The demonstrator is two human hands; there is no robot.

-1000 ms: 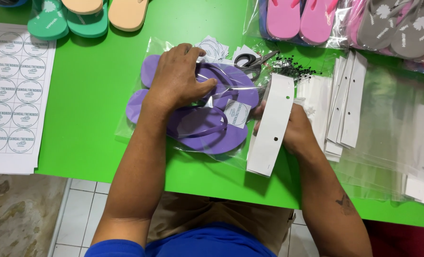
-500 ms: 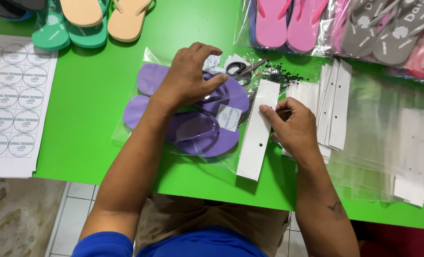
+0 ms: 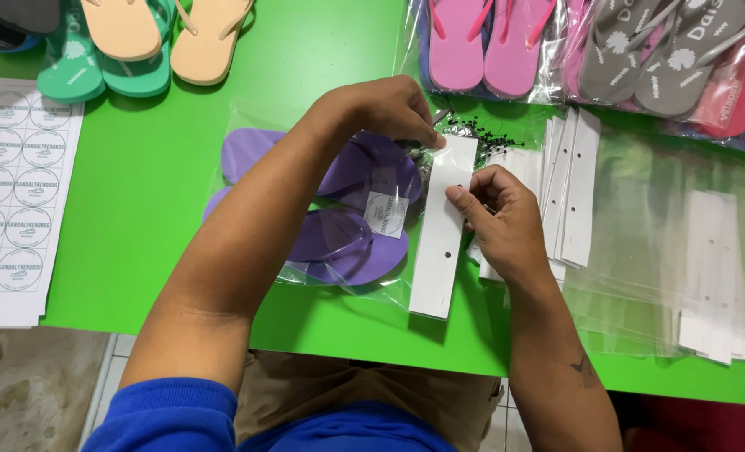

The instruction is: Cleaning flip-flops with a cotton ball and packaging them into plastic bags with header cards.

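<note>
Hands pinch a white card strip (image 3: pixel 444 226): left hand (image 3: pixel 389 109) at top, right hand (image 3: pixel 502 218) mid-edge.

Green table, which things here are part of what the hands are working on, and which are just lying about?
In hand:
left hand
right hand
white card strip
bagged purple sandals
small black fasteners

Lying about:
sticker sheet
teal sandals
peach sandals
pink sandals
grey sandals
spare card strips
empty clear bags

Matt white card strip (image 3: pixel 444 226) on glossy clear plastic bag (image 3: pixel 305 280), smooth green table (image 3: pixel 155 176).
</note>
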